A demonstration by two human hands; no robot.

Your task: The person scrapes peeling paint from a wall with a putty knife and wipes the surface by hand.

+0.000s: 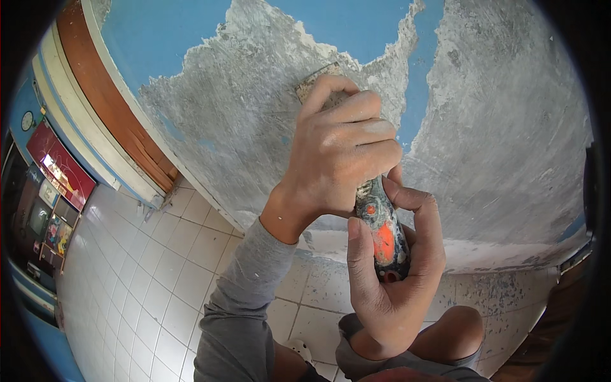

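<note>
Both of my hands grip one scraper, its worn black-and-orange handle [383, 234] slanting down toward me. My left hand [341, 143] wraps around the neck, fingers curled over the tool. Lower down, my right hand [410, 267] holds the handle between thumb and fingers. The scraper's flat, crusted metal blade [319, 79] shows past my left knuckles, against the wall. Bare grey plaster [238, 100] surrounds it, bordered above by a ragged edge of blue paint [329, 21]. A narrow blue strip [416, 100] runs down to the right of my hands. Pale dust coats my fingers.
Paint flakes [508, 291] lie scattered on the tiled floor [157, 286] at the wall's foot. A doorway with a brown wooden door panel [102, 86] stands at the left. Beyond are a shelf unit [52, 219] and a wall clock [27, 121]. My bent knee [453, 329] is close below.
</note>
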